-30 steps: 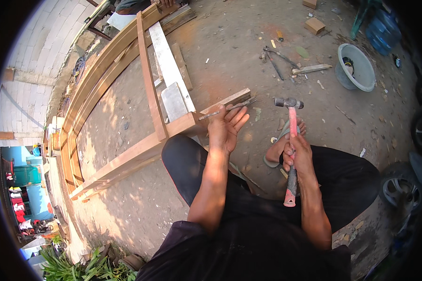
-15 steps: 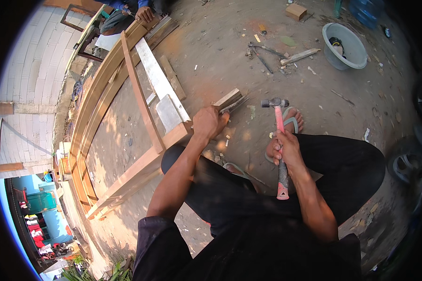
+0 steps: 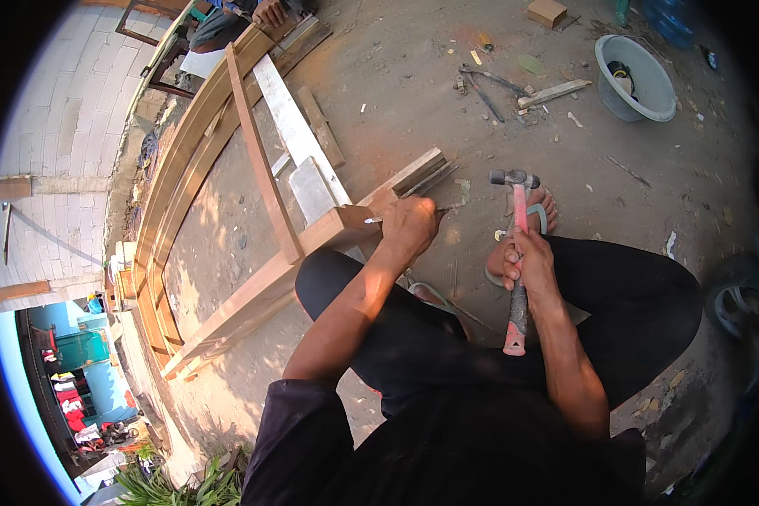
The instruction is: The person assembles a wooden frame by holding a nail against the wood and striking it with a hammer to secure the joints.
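My right hand [image 3: 530, 263] is wrapped round the handle of a hammer [image 3: 517, 207] with a dark metal head and a red-and-black grip, held upright above my legs. My left hand [image 3: 411, 228] is closed round a thin rod-like tool [image 3: 374, 220]. Its pale end sticks out on the left by the wooden frame's near corner, and a thin dark part shows on the right; its exact kind is hard to make out. The wooden frame [image 3: 266, 282] lies to the left of my knee. Short wood pieces [image 3: 419, 173] lie just beyond my left hand.
A co-worker's hand [image 3: 269, 12] rests near the frame's far end. A white board [image 3: 271, 101] and a flat grey metal piece [image 3: 311, 191] lie across the frame. Pliers-like tools [image 3: 486, 97], a wood stick [image 3: 557, 94] and a grey basin [image 3: 605, 80] are on the ground.
My left hand has moved right, away from the wood pieces, and the rod's pale end now shows. The view has shifted slightly; my right hand still holds the hammer.
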Action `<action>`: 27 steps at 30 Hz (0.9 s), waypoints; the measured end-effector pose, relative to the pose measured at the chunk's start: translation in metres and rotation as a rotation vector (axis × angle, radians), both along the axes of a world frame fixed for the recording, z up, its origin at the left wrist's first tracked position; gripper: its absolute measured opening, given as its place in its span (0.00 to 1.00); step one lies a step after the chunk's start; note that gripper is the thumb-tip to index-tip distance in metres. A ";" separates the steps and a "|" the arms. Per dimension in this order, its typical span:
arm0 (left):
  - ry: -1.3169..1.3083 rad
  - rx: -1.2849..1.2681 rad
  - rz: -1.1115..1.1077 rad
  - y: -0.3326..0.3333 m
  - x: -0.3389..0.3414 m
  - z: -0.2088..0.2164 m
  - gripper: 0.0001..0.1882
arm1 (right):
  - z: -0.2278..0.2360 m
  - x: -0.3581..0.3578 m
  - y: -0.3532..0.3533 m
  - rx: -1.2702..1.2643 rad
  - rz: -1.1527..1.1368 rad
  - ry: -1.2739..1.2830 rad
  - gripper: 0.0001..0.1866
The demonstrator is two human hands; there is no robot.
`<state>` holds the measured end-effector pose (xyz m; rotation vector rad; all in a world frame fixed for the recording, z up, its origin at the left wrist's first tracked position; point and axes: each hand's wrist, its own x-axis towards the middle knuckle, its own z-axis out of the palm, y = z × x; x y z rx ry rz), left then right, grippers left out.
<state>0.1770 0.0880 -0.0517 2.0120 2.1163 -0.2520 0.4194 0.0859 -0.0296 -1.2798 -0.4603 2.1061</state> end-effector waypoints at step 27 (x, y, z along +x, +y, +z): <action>-0.057 0.224 0.241 0.009 -0.021 0.022 0.25 | 0.049 -0.006 0.017 0.162 -0.171 0.077 0.10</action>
